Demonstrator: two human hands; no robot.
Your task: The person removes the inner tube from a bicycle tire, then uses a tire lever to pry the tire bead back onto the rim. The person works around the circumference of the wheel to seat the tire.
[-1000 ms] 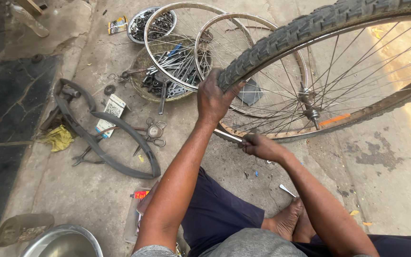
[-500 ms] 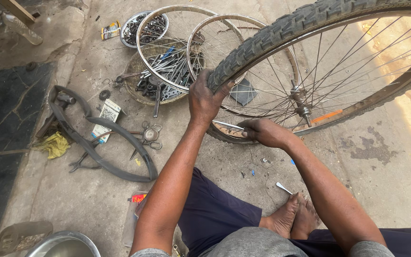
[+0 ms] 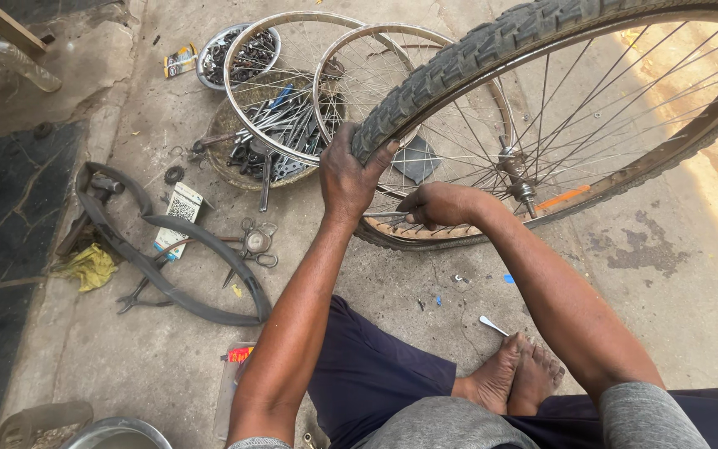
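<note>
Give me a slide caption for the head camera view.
Left hand grips a bicycle tyre while the right hand works a metal tool at the rim.

A: Where does the bicycle wheel (image 3: 592, 108) stand?

B: Upright on the ground, ahead and right of the seated person, whose bare feet (image 3: 513, 378) lie just before it. The left hand (image 3: 349, 175) sits on its tyre, with the right hand (image 3: 442, 204) just to the right, at the rim.

A: And behind it?

B: Two bare rims (image 3: 326, 75), overlapping, lean over a shallow tray of tools (image 3: 247, 162). A bowl of small parts (image 3: 238, 51) lies farther back left.

A: To the left?

B: An inner tube (image 3: 168, 270) curls on the ground, pliers (image 3: 139, 295) inside its loop, a rag (image 3: 89, 268) beyond it. A metal pot (image 3: 118, 434) is nearest, bottom left.
</note>
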